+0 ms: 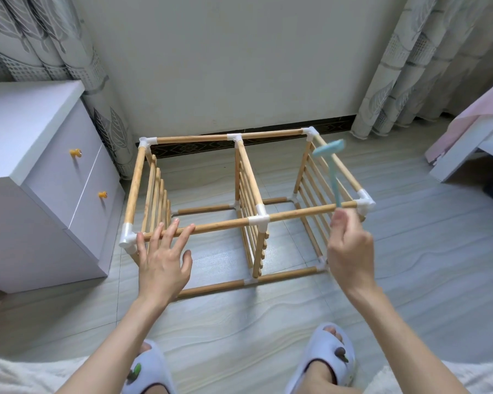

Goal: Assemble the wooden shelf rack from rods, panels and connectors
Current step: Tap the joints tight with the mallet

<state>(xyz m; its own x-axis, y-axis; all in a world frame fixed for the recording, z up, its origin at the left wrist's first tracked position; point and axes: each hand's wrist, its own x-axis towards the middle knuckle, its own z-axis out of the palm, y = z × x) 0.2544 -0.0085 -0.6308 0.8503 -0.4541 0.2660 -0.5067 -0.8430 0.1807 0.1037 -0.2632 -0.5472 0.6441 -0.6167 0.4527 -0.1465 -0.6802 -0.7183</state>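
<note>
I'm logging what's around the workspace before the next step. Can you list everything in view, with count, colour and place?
Rack frame: one, light wood rods with white connectors, on the floor, centre.
Slatted panels: three, light wood, upright inside the frame.
Mallet: one, pale blue, raised over the frame's right side.
Cabinet: one, white with two orange knobs, left.
Curtains: grey leaf print, both back corners.
Slippers: two, white, bottom.
Left hand: open, fingers on the near top rod.
Right hand: grip on the mallet handle.
</note>
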